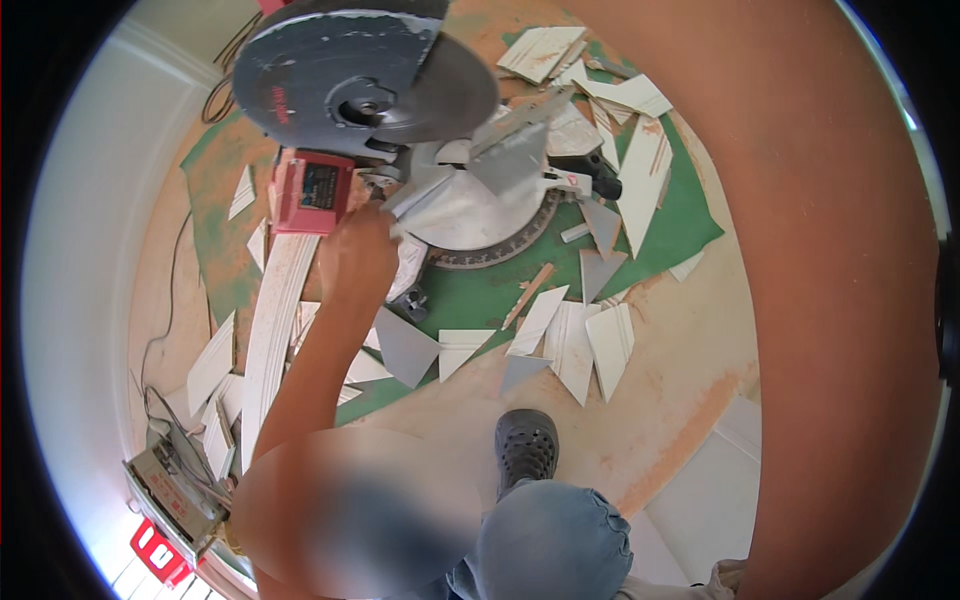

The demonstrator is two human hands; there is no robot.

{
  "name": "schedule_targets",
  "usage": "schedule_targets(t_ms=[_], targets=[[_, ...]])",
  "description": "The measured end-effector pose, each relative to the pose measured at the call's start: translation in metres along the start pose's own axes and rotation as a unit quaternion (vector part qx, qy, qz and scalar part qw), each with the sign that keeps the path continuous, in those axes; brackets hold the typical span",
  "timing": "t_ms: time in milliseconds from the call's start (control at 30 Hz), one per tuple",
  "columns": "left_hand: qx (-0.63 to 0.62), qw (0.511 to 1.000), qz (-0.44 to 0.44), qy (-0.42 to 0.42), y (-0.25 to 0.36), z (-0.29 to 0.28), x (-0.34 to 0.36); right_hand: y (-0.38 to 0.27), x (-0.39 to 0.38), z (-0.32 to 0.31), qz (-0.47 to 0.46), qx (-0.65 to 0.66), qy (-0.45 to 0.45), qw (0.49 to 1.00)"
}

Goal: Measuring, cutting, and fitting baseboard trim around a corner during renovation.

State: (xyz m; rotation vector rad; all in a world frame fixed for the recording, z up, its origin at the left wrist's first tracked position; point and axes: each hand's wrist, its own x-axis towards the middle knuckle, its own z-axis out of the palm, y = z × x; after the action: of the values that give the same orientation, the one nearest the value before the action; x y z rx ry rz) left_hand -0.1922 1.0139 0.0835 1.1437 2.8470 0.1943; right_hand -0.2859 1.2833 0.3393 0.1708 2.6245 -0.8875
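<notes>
In front of me stands a mitre saw (320, 60) with its round blade (460, 90) raised above the metal turntable (470, 215). My left hand (358, 250) is closed at the left side of the turntable, beside the saw's red housing (313, 190). Its fingers hide whatever they grip; a dark knob shows just above them. A long white moulding strip (272, 330) runs from below the red housing toward me, left of my forearm. My right arm (830, 300) fills the right side, reaching up past the top edge, its hand out of view.
White and grey moulding offcuts (570, 350) lie scattered over a green sheet (380, 405) and the dusty floor around the saw. A cable (165, 330) runs along the left wall. A metal-cased device (175, 490) stands lower left. My shoe (527, 445) is near the sheet's edge.
</notes>
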Motion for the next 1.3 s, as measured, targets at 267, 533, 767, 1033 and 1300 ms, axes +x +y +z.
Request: schedule_targets(t_ms=[267,533,767,1033,1300], targets=[[-0.372,0.841,-0.274,-0.281,-0.090,-0.154,-0.156,-0.037,0.049,-0.006,-0.173,-0.042,0.087,0.980],[-0.573,0.736,-0.338,-0.131,-0.110,-0.230,-0.277,0.017,0.097,-0.008,-0.108,0.053,0.006,0.993],[-0.677,0.651,-0.337,0.060,-0.150,-0.253,-0.412,-0.010,0.094,0.028,-0.132,-0.272,0.272,0.914],[-0.776,0.514,-0.262,0.256,-0.232,-0.233,-0.553,-0.220,0.034,0.145,-0.336,-0.172,0.184,0.907],[-0.834,0.355,-0.225,0.358,-0.294,-0.217,-0.645,-0.545,-0.187,0.488,-0.426,-0.016,-0.194,0.883]])
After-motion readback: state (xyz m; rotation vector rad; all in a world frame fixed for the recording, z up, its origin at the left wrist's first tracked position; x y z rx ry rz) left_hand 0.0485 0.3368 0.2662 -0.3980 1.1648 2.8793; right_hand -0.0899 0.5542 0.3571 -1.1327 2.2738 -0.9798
